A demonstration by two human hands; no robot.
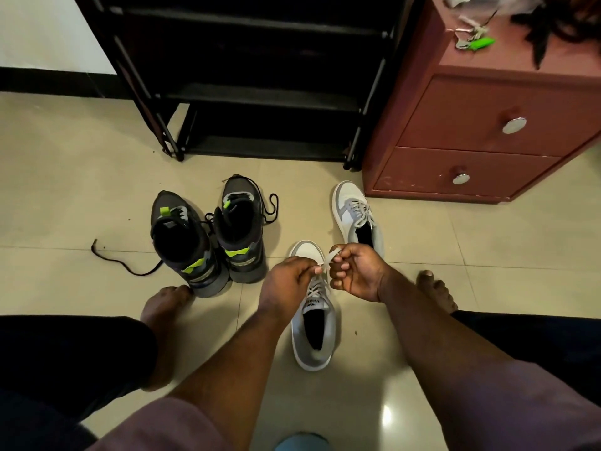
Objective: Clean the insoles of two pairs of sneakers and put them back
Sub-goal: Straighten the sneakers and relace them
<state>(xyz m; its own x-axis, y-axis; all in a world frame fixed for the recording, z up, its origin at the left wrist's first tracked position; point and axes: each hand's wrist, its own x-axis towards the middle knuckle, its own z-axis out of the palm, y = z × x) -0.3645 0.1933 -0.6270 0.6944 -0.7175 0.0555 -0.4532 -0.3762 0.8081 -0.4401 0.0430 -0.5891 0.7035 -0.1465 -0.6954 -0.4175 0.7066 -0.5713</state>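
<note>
Near grey-white sneaker (pixel 313 323) lies on the tiled floor (pixel 81 177) between the person's bare feet, long axis running away from the camera, toe toward the shoe rack (pixel 260 76), heel opening nearest, dark inside. Both hands sit over its toe end: left hand (pixel 287 281) pinches the lace (pixel 327 259) with curled fingers, right hand (pixel 356 271) pinches the same lace just beside it, hands almost touching. Second grey-white sneaker (pixel 356 216) lies farther off to the right, near the red drawer cabinet (pixel 471 125), toe away, slightly angled. Black-and-green sneakers (pixel 208 236) stand side by side left of the hands, touching, toes pointing away, openings dark; insoles cannot be made out. Loose black lace (pixel 120 265) trails on floor to their left. Keys with green tag (pixel 476 42) on cabinet top.
</note>
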